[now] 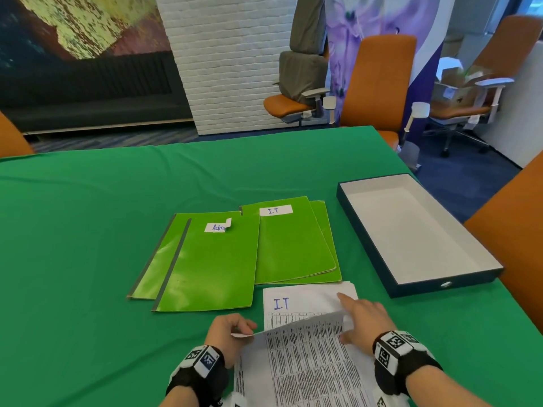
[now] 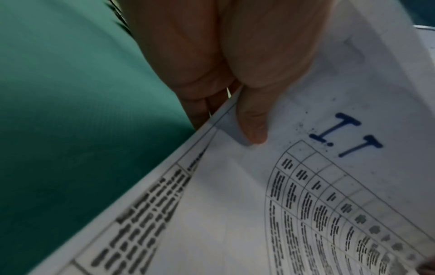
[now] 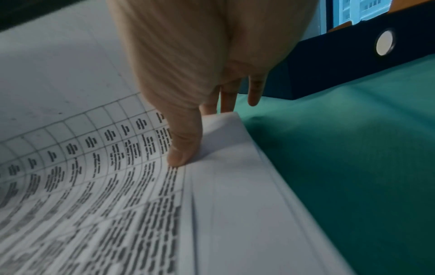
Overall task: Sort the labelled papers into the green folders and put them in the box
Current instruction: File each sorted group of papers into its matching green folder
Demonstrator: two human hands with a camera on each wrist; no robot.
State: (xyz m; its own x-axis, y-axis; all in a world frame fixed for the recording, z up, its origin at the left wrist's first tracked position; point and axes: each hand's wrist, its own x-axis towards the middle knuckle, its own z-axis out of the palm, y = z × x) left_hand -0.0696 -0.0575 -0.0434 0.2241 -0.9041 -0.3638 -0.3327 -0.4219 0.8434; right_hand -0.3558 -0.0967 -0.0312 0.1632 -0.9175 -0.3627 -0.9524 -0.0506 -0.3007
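A stack of printed papers (image 1: pixel 305 374) lies at the table's near edge. My left hand (image 1: pixel 245 329) pinches the left corner of the top sheet (image 1: pixel 302 327), and my right hand (image 1: pixel 346 317) pinches its right corner, thumb (image 3: pixel 181 154) on the print. The sheet is peeled back towards me. Under it shows a sheet marked "I.T" (image 1: pixel 282 304), also marked "I.T" (image 2: pixel 346 135) in the left wrist view. Beyond the stack lie green folders: one labelled "Admin" (image 1: pixel 211 265) with its label half peeled, and one labelled "I.T" (image 1: pixel 291 245). Each overlaps another folder.
A shallow dark blue box (image 1: pixel 417 289) with a white inside lies to the right of the folders, holding nothing; its front wall (image 3: pixel 341 61) is close to my right hand. Green cloth (image 1: pixel 88 230) covers the table. Orange chairs (image 1: pixel 379 83) stand beyond the far and right edges.
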